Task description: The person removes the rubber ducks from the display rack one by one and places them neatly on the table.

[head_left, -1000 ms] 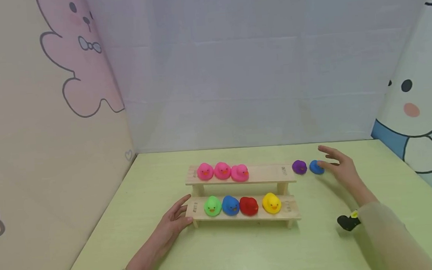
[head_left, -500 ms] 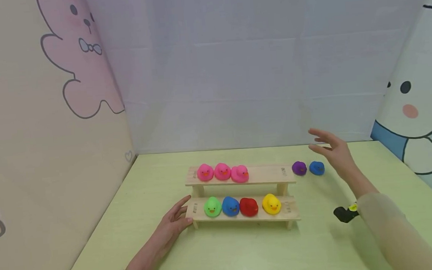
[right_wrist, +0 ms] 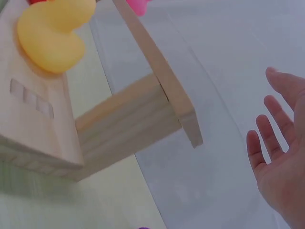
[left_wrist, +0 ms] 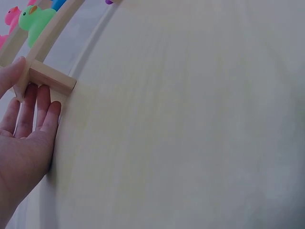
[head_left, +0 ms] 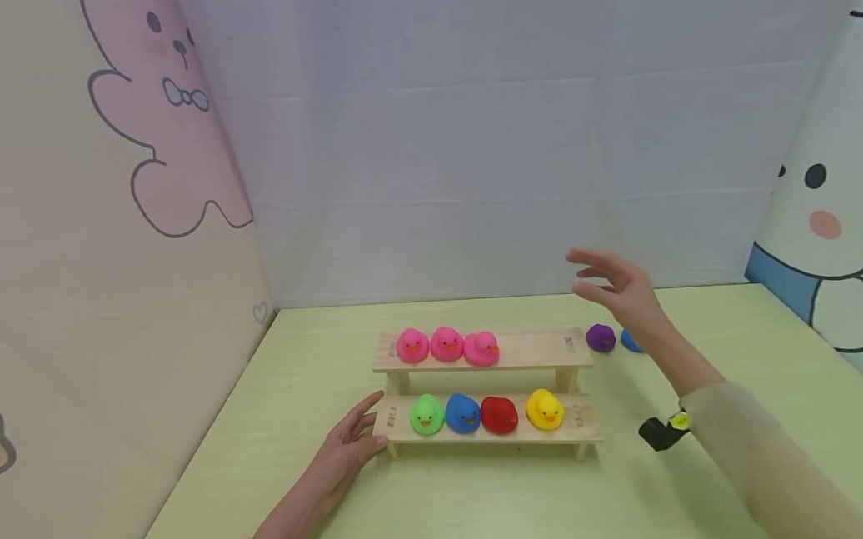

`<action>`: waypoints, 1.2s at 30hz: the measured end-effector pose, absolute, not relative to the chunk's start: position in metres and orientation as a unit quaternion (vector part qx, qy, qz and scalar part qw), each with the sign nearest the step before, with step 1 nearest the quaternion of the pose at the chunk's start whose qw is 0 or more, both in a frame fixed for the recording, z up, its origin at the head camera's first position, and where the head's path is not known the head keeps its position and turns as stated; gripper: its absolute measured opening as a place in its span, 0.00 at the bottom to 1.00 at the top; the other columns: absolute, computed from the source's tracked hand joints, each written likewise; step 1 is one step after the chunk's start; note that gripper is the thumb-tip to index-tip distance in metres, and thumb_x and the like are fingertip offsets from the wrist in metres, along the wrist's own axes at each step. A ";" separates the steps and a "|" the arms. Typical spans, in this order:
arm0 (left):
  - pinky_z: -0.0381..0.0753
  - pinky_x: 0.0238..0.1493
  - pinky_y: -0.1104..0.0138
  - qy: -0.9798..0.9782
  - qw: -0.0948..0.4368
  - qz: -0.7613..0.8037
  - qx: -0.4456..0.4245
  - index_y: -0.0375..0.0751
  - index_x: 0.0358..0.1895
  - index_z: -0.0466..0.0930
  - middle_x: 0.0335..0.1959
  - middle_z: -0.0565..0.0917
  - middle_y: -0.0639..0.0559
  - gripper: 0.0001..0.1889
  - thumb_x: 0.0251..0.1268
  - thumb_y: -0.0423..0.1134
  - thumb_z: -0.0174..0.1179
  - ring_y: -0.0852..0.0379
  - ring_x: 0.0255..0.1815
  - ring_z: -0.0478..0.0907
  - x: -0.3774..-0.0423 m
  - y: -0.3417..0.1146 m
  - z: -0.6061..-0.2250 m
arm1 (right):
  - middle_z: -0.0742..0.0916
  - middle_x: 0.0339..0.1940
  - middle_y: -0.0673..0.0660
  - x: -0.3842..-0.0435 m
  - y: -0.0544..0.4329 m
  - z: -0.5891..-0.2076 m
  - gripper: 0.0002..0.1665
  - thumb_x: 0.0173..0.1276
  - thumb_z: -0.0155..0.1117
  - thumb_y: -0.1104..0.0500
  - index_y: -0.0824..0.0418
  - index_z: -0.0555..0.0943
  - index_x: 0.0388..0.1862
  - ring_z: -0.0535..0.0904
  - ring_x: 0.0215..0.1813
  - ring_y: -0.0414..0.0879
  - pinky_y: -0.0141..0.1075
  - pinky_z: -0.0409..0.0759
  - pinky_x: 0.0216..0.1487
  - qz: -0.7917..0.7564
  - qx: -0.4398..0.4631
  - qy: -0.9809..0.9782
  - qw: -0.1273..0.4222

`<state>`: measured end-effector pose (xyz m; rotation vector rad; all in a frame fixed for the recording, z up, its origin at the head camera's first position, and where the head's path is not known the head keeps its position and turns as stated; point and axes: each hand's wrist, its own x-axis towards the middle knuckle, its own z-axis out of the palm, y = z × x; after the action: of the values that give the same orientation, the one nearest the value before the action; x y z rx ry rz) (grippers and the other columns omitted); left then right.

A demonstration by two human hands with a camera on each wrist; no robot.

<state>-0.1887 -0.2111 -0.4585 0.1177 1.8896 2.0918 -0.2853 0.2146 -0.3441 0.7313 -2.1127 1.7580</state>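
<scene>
A two-tier wooden stand (head_left: pixel 588 413) stands on the table. On its upper shelf sit three pink ducks (head_left: pixel 447 345). The lower shelf carries a green duck (head_left: pixel 427 415), a blue duck (head_left: pixel 462 414), a red duck (head_left: pixel 499 415) and a yellow duck (head_left: pixel 545 410). My left hand (left_wrist: pixel 28 148) holds the lower shelf's left end, its thumb on one side and fingers on the other. Raised in the air near the upper shelf's right end, my right hand (head_left: pixel 621 294) is empty, fingers extended and slightly bent.
Right of the upper shelf, a purple duck (head_left: pixel 601 338) rests on the table (head_left: pixel 329 519). Beside it lies another blue duck (head_left: pixel 632 341), partly hidden by my right wrist. A pale curtain (head_left: pixel 425 178) hangs behind, with printed walls at both sides.
My right hand has come off the blue duck on the table, risen, and moved left with nothing in it. The left hand stays at the stand's end.
</scene>
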 end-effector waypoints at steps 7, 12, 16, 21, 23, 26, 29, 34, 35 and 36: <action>0.68 0.55 0.65 0.669 0.153 0.726 0.043 0.56 0.68 0.56 0.60 0.66 0.43 0.35 0.57 0.32 0.59 0.51 0.57 0.70 -0.191 -0.211 -0.466 | 0.74 0.59 0.64 -0.267 0.177 -0.328 0.27 0.62 0.60 0.68 0.67 0.68 0.60 0.71 0.53 0.49 0.28 0.73 0.48 0.590 0.280 -0.748 0.121; 0.68 0.55 0.66 0.673 0.155 0.722 0.051 0.55 0.68 0.55 0.60 0.66 0.42 0.36 0.58 0.33 0.59 0.51 0.57 0.70 -0.191 -0.211 -0.467 | 0.75 0.58 0.62 -0.261 0.158 -0.329 0.26 0.62 0.60 0.66 0.64 0.70 0.60 0.71 0.54 0.51 0.30 0.74 0.49 0.576 0.291 -0.759 0.090; 0.68 0.54 0.66 0.673 0.157 0.721 0.048 0.55 0.68 0.55 0.60 0.66 0.43 0.36 0.57 0.33 0.59 0.52 0.56 0.71 -0.190 -0.211 -0.467 | 0.76 0.58 0.59 -0.258 0.147 -0.332 0.26 0.62 0.60 0.65 0.63 0.70 0.60 0.70 0.54 0.52 0.32 0.74 0.49 0.564 0.297 -0.768 0.063; 0.68 0.54 0.66 0.671 0.155 0.724 0.045 0.55 0.68 0.56 0.60 0.66 0.42 0.36 0.57 0.32 0.59 0.51 0.56 0.71 -0.189 -0.211 -0.467 | 0.77 0.57 0.57 -0.256 0.136 -0.340 0.24 0.62 0.59 0.65 0.62 0.72 0.59 0.71 0.54 0.52 0.35 0.74 0.50 0.554 0.310 -0.771 0.041; 0.68 0.54 0.66 0.668 0.154 0.726 0.043 0.55 0.68 0.56 0.60 0.66 0.42 0.35 0.57 0.31 0.59 0.51 0.56 0.71 -0.188 -0.211 -0.467 | 0.77 0.57 0.57 -0.255 0.133 -0.343 0.24 0.63 0.58 0.65 0.62 0.72 0.59 0.70 0.54 0.52 0.36 0.74 0.50 0.552 0.318 -0.770 0.029; 0.67 0.54 0.66 0.670 0.154 0.725 0.045 0.55 0.68 0.56 0.60 0.66 0.42 0.36 0.57 0.31 0.59 0.51 0.56 0.71 -0.187 -0.211 -0.468 | 0.76 0.58 0.58 -0.254 0.131 -0.347 0.23 0.63 0.58 0.65 0.63 0.71 0.59 0.70 0.55 0.52 0.36 0.74 0.51 0.549 0.328 -0.769 0.009; 0.68 0.54 0.66 0.672 0.152 0.724 0.045 0.56 0.68 0.56 0.60 0.66 0.42 0.36 0.57 0.33 0.59 0.52 0.57 0.70 -0.187 -0.212 -0.468 | 0.75 0.58 0.60 -0.255 0.130 -0.348 0.23 0.64 0.58 0.66 0.65 0.71 0.59 0.69 0.55 0.53 0.36 0.73 0.51 0.544 0.343 -0.766 -0.009; 0.69 0.53 0.67 0.672 0.146 0.724 0.046 0.55 0.68 0.56 0.60 0.67 0.43 0.35 0.57 0.33 0.59 0.52 0.56 0.71 -0.190 -0.213 -0.467 | 0.75 0.57 0.60 -0.257 0.128 -0.346 0.24 0.64 0.57 0.67 0.66 0.70 0.59 0.69 0.56 0.57 0.36 0.73 0.52 0.527 0.372 -0.763 -0.041; 0.69 0.53 0.67 0.672 0.147 0.724 0.046 0.56 0.68 0.56 0.60 0.67 0.43 0.35 0.57 0.33 0.59 0.52 0.56 0.71 -0.190 -0.213 -0.467 | 0.75 0.57 0.59 -0.257 0.128 -0.346 0.24 0.64 0.57 0.67 0.66 0.70 0.60 0.69 0.56 0.57 0.37 0.73 0.52 0.523 0.375 -0.764 -0.049; 0.69 0.53 0.67 0.671 0.148 0.725 0.045 0.56 0.68 0.56 0.60 0.67 0.43 0.35 0.58 0.32 0.59 0.52 0.56 0.71 -0.190 -0.213 -0.466 | 0.76 0.57 0.58 -0.258 0.127 -0.346 0.24 0.64 0.57 0.67 0.66 0.70 0.60 0.69 0.56 0.57 0.37 0.74 0.52 0.520 0.377 -0.765 -0.056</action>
<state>-0.1899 -0.2131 -0.4662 0.1281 1.9308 2.0859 -0.2576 0.1274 -0.3461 1.2273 -2.4934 1.6937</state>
